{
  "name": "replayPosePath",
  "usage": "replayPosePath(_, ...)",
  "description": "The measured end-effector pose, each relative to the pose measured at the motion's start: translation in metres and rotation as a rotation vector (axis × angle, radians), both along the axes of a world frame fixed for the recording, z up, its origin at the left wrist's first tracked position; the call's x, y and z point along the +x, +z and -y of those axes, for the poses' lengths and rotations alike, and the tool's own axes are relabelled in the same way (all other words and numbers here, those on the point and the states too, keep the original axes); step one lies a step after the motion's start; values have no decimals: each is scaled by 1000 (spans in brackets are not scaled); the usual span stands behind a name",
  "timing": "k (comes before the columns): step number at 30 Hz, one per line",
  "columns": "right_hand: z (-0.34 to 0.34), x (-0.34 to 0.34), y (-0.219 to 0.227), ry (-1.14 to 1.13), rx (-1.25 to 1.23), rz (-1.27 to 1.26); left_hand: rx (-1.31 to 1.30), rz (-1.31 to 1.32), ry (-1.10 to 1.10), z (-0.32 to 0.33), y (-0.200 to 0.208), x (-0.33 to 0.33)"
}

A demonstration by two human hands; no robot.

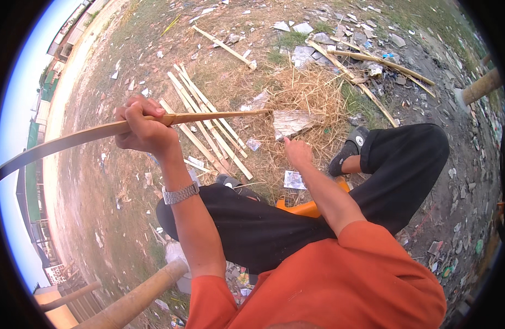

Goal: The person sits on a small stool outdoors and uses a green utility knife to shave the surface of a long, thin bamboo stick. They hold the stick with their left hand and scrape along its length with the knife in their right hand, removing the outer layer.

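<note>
My left hand (143, 125), with a metal-banded watch on its wrist, is closed round a long bamboo strip (208, 116). The strip runs from the far left edge across to a pale, rough-topped wood block (296, 120). Its narrow end reaches the block's upper left corner, where a small dark spot shows. My right hand (299, 153) is at the block's near edge, its fingers curled in. What it holds, if anything, is hidden from view.
Split bamboo strips (200, 109) lie left of the block, and shavings (318, 90) surround it. Bamboo pieces (384, 60) rest among rubble at the upper right. Below my right arm is an orange plastic seat (301, 208). Thick poles (137, 293) stand at lower left and right.
</note>
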State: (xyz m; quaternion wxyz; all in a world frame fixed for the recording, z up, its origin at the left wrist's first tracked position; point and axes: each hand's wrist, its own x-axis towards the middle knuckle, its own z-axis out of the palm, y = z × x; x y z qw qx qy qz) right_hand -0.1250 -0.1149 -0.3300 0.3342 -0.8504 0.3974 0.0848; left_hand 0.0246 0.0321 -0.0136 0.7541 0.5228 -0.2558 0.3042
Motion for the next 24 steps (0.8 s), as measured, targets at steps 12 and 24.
replayPosePath(12,-42,58,117,11,265,519,18,33,-55,12,-1,5)
replayPosePath(24,-39,53,85,-24,184,512,39,70,-45,7,-4,9)
